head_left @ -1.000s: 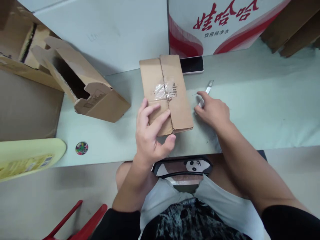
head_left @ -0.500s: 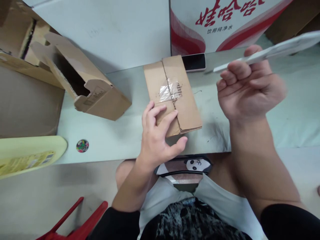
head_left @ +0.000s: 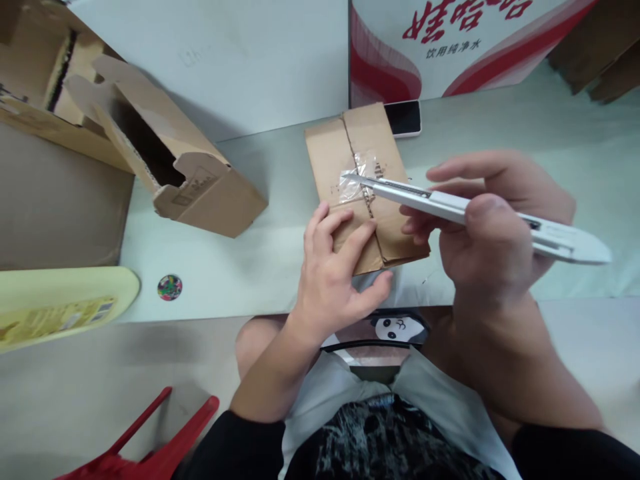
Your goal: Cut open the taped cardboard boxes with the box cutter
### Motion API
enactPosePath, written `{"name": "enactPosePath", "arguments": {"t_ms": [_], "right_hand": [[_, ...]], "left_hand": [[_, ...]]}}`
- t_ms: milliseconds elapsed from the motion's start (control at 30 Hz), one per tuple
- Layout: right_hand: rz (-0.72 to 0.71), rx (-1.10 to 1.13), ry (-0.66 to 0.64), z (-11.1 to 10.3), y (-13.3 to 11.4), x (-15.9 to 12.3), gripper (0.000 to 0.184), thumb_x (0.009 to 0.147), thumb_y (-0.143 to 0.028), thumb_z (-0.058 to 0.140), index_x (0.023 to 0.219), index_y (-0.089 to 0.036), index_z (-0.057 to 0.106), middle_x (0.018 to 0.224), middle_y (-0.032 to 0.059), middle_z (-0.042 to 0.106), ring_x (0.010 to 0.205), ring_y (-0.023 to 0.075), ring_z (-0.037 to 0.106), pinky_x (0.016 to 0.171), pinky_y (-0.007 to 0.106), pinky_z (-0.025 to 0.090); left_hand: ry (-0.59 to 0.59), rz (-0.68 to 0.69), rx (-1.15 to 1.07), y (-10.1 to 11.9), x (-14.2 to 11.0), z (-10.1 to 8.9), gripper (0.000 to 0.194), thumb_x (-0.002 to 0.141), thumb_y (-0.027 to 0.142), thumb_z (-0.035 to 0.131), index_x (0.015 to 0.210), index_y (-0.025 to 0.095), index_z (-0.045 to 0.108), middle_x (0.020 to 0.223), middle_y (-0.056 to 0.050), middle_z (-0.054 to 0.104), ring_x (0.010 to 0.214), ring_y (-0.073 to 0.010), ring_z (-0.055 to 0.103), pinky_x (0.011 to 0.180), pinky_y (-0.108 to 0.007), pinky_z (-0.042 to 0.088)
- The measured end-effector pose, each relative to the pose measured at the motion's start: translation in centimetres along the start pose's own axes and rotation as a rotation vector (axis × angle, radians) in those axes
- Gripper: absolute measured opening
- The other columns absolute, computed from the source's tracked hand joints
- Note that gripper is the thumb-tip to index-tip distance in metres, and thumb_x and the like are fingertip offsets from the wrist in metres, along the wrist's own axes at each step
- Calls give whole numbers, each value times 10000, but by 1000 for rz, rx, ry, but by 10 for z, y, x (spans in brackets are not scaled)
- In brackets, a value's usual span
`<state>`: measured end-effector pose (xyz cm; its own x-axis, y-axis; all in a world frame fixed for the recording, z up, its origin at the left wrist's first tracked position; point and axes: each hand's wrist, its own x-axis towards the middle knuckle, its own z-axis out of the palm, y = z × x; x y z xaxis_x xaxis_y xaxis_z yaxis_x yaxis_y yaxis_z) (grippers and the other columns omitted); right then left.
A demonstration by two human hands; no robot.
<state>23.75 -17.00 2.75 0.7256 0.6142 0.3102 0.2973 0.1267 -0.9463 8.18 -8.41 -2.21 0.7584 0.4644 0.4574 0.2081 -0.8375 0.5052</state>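
Note:
A small brown cardboard box (head_left: 330,160) lies flat on the pale green tabletop, with clear tape (head_left: 367,162) across its middle seam. My left hand (head_left: 333,283) rests on the box's near left part, its fingers spread and the thumb off the near edge. Gripped in my right hand (head_left: 485,260) is a white utility knife (head_left: 445,205), its blade extended and pointing left over the taped seam. I cannot tell whether the blade touches the tape. A phone (head_left: 407,119) lies partly hidden behind the box.
An open, tall cardboard box (head_left: 220,200) stands on the left, with a larger carton (head_left: 60,193) beyond it. A yellow bottle (head_left: 70,300) and round sticker (head_left: 170,287) are nearer me. A white and red carton (head_left: 465,73) stands behind. A red stool (head_left: 165,440) is below left.
My right hand has turned over and come left and down, bringing the knife from the upper right to above the box. My left hand stays on the box. The view has shifted slightly.

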Motion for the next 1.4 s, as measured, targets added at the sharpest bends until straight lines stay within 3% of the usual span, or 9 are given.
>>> {"name": "enactPosePath", "arguments": {"t_ms": [67, 200, 333, 433, 533, 667, 967, 1133, 1400], "right_hand": [[-31, -37, 59, 6, -5, -6, 320, 920, -546, 589, 967, -254, 713, 702, 12, 727, 552, 173, 676, 469, 308, 503], [-33, -221, 141, 13, -19, -14, 131, 888, -383, 682, 888, -258, 722, 703, -12, 718, 586, 156, 657, 545, 313, 503], [-91, -321, 93, 11, -15, -14, 130, 884, -325, 681, 778, -256, 653, 623, -44, 613, 533, 114, 542, 525, 284, 424], [-122, -369, 71, 10, -6, -12, 77, 874, -336, 668, 871, -264, 639, 625, -53, 585, 521, 112, 506, 518, 278, 409], [-81, -433, 6, 8, -1, -10, 144, 848, -368, 688, 922, -266, 619, 691, -34, 637, 560, 130, 553, 549, 301, 466], [-35, -536, -36, 9, -3, -9, 102, 860, -358, 669, 874, -280, 606, 742, -3, 696, 611, 160, 622, 624, 335, 547], [18, -635, -132, 11, -6, -5, 106, 899, -390, 640, 902, -290, 606, 813, 5, 744, 694, 180, 698, 719, 347, 585], [-18, -644, -160, 11, -4, -4, 62, 869, -348, 626, 867, -288, 609, 769, 12, 725, 666, 194, 682, 687, 358, 560], [-56, -613, -129, 13, -6, -5, 81, 786, -309, 595, 746, -282, 529, 620, -11, 647, 513, 162, 536, 575, 340, 508]], "left_hand": [[3, 10, -2, 0, 1, 0, 549, 908, 492, 659, 1388, 238, 577, 1409, -146, 502, 1478, -404, 430, 1270, -684, 327], [28, 31, -6, 0, 2, 0, 510, 939, 480, 622, 1374, 216, 586, 1401, -143, 496, 1444, -350, 474, 1298, -639, 327], [15, 15, -12, 0, 1, 0, 527, 926, 474, 636, 1389, 231, 572, 1420, -134, 498, 1474, -370, 442, 1294, -669, 320], [-4, -10, -21, 1, 0, -1, 537, 910, 454, 653, 1399, 252, 563, 1438, -130, 497, 1502, -394, 413, 1283, -689, 322], [-1, -21, -26, 2, 0, -1, 524, 905, 429, 662, 1388, 249, 569, 1444, -133, 494, 1509, -402, 407, 1280, -683, 329], [14, -18, -30, 2, 1, 1, 509, 905, 413, 663, 1377, 246, 572, 1431, -134, 500, 1497, -400, 421, 1277, -687, 325], [28, -25, -35, 3, 0, 3, 505, 899, 398, 661, 1371, 236, 579, 1418, -139, 511, 1504, -405, 414, 1276, -685, 324], [6, -37, -28, 3, 0, 2, 539, 888, 398, 677, 1395, 248, 571, 1434, -138, 512, 1512, -418, 406, 1265, -693, 334], [11, -34, -53, 2, 0, 3, 519, 881, 402, 689, 1366, 254, 577, 1424, -134, 510, 1497, -414, 422, 1271, -701, 313]]}}
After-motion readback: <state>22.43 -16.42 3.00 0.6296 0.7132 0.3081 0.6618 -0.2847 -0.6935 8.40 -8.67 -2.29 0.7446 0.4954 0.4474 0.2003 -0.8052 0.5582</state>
